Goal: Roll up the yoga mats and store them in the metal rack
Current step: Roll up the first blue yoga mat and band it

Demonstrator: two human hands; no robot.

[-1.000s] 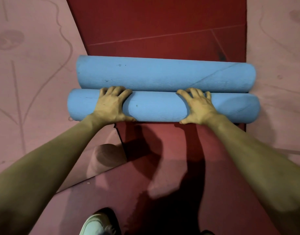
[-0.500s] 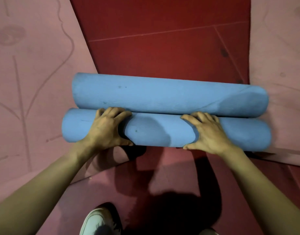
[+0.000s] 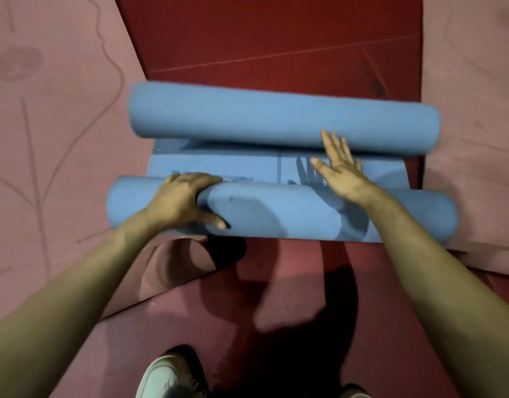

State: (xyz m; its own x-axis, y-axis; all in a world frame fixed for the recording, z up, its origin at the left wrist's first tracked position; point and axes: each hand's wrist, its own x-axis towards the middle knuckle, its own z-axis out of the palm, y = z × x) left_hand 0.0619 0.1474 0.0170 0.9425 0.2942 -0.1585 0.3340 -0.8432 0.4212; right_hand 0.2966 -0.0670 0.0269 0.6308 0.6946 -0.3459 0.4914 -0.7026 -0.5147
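Mat (image 3: 276,165) rolls apart; left hand (image 3: 181,201) grips near roll (image 3: 276,215).

Two blue rolls lie across my reach. Near roll (image 3: 305,214) is gripped by my left hand (image 3: 178,202), with far roll (image 3: 276,119) beyond it. Flat blue strip (image 3: 218,165) between them is a narrow lane. My right hand (image 3: 342,168) fills its right part, fingers straight, tips at the far roll. The lane's left and middle are open. Red floor (image 3: 261,38) past the far roll is open. Floor between my forearms is open down to my shoe (image 3: 167,377). Left pink mat (image 3: 52,139) and right pink mat (image 3: 471,110) lie flat at the roll ends, low.
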